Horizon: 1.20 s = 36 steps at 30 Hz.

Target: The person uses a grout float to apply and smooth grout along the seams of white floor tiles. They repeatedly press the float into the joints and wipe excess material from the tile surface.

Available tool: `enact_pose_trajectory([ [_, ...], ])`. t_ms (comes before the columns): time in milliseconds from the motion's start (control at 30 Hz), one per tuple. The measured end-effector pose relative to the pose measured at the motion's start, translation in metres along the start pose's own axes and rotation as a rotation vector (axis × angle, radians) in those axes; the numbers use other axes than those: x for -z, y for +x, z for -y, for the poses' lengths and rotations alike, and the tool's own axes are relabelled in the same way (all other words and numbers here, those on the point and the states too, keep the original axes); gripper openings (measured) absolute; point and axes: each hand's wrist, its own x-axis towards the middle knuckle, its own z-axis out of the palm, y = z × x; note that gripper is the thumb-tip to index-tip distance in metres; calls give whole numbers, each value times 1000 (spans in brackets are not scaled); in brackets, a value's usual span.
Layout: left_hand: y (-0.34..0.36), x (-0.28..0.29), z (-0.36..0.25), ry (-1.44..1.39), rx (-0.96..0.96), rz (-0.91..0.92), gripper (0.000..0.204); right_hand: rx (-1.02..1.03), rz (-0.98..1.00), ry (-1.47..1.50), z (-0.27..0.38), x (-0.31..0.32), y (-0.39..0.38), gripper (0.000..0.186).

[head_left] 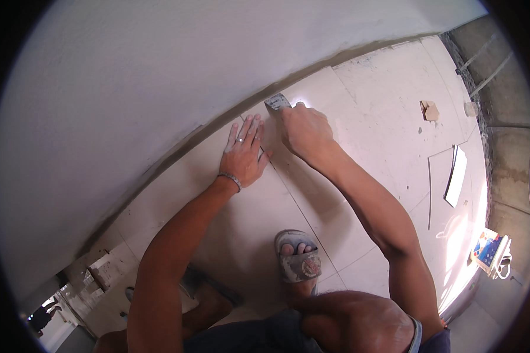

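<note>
My left hand [243, 154] lies flat, fingers spread, on a pale floor tile [218, 176] close to the white wall. It wears a ring and a metal wrist bracelet. My right hand [303, 130] is closed around a small flat scraper [276, 102], whose grey blade points at the dark gap between the tile and the wall. The two hands sit on either side of the joint line between two tiles [277, 170]. My foot in a grey sandal [299, 259] rests on the tiles below the hands.
A white plastered wall [129, 88] fills the upper left. A small tan block [430, 110] and a loose tile strip [455, 175] lie at the right. A colourful box [490, 250] sits by the bare concrete edge. Stacked material [97, 273] stands at lower left.
</note>
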Motion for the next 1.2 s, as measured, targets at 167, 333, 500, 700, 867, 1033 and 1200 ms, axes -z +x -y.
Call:
enact_pose_trajectory([
  [167,13,-3,-2,3,-36,33,76,8,36,-25,0,4,2,17],
  [333,21,-2,-4,18,-62,34,77,1,-34,-39,2,-4,0,17],
  [500,28,-6,-6,75,-86,61,78,-59,-38,28,-13,-4,0,19],
  [700,63,3,-9,-30,-190,112,79,-299,-74,13,-107,11,-14,33],
  [867,102,-6,-21,-32,-236,55,78,-265,-138,61,-151,26,-4,33],
  [1033,109,-10,-24,-76,-224,58,74,-310,-122,139,-155,27,11,35],
  [1200,86,-3,-20,-108,-160,80,70,-502,-222,292,-141,7,8,45],
])
